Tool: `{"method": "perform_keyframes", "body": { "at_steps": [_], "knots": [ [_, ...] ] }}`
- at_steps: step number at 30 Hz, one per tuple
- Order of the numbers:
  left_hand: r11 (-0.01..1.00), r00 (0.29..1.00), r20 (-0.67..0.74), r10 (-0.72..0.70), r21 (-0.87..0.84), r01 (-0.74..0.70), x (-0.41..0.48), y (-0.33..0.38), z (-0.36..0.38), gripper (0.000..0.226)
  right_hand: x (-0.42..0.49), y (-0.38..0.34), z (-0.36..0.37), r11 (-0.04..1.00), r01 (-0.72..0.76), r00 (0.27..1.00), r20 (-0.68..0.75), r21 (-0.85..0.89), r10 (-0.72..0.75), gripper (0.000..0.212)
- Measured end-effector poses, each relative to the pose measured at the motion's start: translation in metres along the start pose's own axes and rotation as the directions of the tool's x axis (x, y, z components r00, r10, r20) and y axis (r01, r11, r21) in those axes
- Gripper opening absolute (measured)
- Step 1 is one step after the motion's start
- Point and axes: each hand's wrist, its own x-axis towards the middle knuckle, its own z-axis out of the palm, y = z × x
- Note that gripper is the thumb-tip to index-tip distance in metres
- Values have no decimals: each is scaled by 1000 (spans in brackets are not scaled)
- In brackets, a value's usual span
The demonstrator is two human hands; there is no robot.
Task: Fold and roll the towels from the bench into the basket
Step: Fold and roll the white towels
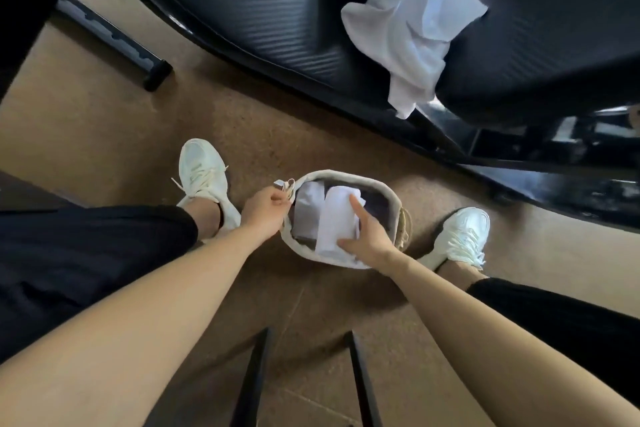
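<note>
A small cream basket (367, 184) sits on the brown floor between my feet. Inside it lie two white rolled towels: one (337, 218) in the middle and another (308, 199) to its left. My left hand (265, 210) pinches the handle loop on the basket's left rim. My right hand (367, 236) rests on the middle rolled towel, fingers spread over it, index finger pointing forward. A crumpled white towel (412, 21) hangs over the black padded bench (263, 10) at the top.
My two white sneakers (204, 173) (460, 236) flank the basket. Black bench frame and metal base (554, 163) run along the upper right. A black bar foot (156, 74) lies upper left. Two dark legs (252, 378) stand near the bottom.
</note>
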Motion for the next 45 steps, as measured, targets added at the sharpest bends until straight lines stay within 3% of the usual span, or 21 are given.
{"method": "perform_keyframes", "body": {
  "at_steps": [6, 10, 12, 15, 18, 21, 25, 33, 45],
  "knots": [
    [998, 998, -48, -34, 46, 37, 37, -18, 32, 34, 59, 3, 40, 995, 93, 996, -6, -36, -93, 102],
    [998, 997, -47, -67, 12, 67, 53, -26, 41, 30, 80, 21, 55, 962, 121, 990, -39, -244, -134, 101],
    [998, 996, -60, -65, 5, 66, 56, -30, 42, 32, 82, 31, 58, 894, 135, 976, -98, -427, -195, 93],
    [999, 997, -55, -45, 6, 46, 54, -32, 40, 33, 81, 33, 55, 707, 96, 928, -193, -701, -318, 92],
    [999, 998, -59, -33, 10, 34, 51, -30, 39, 30, 84, 32, 49, 565, 198, 881, -108, -801, -461, 97],
    [1000, 998, -55, -28, 9, 28, 50, -30, 36, 30, 87, 36, 49, 496, 283, 866, -3, -821, -500, 99],
    [999, 998, -50, -35, 6, 35, 51, -31, 34, 29, 91, 38, 50, 485, 284, 895, 47, -827, -444, 91],
    [999, 999, -28, -26, 34, 27, 55, -31, 34, 28, 108, 43, 53, 504, 223, 934, 35, -835, -355, 96],
    [996, 997, 74, -4, 88, -2, 30, -17, 23, 34, 84, 35, 23, 557, 313, 906, 66, -770, -418, 104]
  ]
}}
